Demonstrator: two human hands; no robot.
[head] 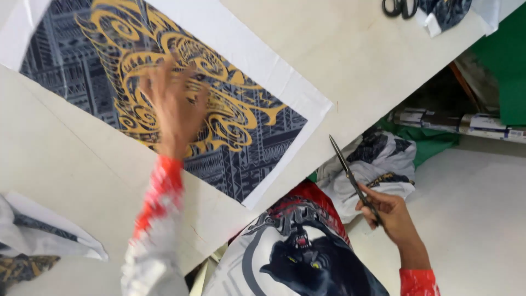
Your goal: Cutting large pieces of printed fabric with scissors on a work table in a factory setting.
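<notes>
- Shirt (298,257) nearest the camera, printed with a dark panther head, the wearer's own; red-and-white sleeves run up to both hands.
- Right hand (392,212) is off the table's edge, fingers closed through the handles of scissors (350,176); blades look together, tip pointing up toward the table.
- Behind that hand, a heap of cut cloth (383,159) lies on the floor below the table, white and black over green.
- Left hand (175,107) is blurred, lying over the printed panel (164,93), fingers spread and clasping nothing that shows; whether the palm presses flat cannot be told.
- Panel lies flat on the pale table (356,55): gold swirls on a dark patterned ground with a white border, one corner near the table's edge.
- Scrap (49,235) of white cloth sits at the left edge, apart from the panel.
- Judged step: smoothing or steadying the panel, scissors held ready and clear of it; no cut is begun along the near border.
- A cut here would call for the blades to part and meet the border while the left hand keeps the cloth taut.
- Farthest, a second pair of scissors (400,7) lies at the table's top edge beside more printed cloth (449,12).
</notes>
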